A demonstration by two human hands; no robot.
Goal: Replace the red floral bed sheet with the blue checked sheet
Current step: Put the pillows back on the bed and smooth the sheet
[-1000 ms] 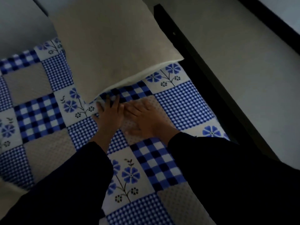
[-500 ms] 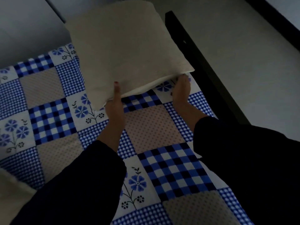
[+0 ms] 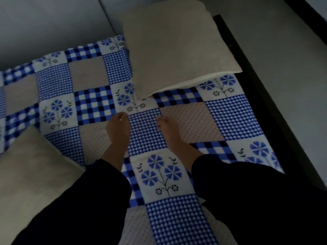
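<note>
Let go of pillow [image 3: 178, 48], both hands drawn back.
Left hand [image 3: 118, 129], right hand [image 3: 168, 129]: fingers curled, empty, just below pillow on sheet [image 3: 233, 114], probably for smoothing.

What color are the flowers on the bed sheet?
Blue, with small dark ones below, on white squares of the sheet. The head view shows them.

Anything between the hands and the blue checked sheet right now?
Nothing visible. The left hand and right hand are right over the blue checked sheet, which is already spread on the bed. One beige pillow sits on the sheet just ahead of them, another pillow lower left.
</note>
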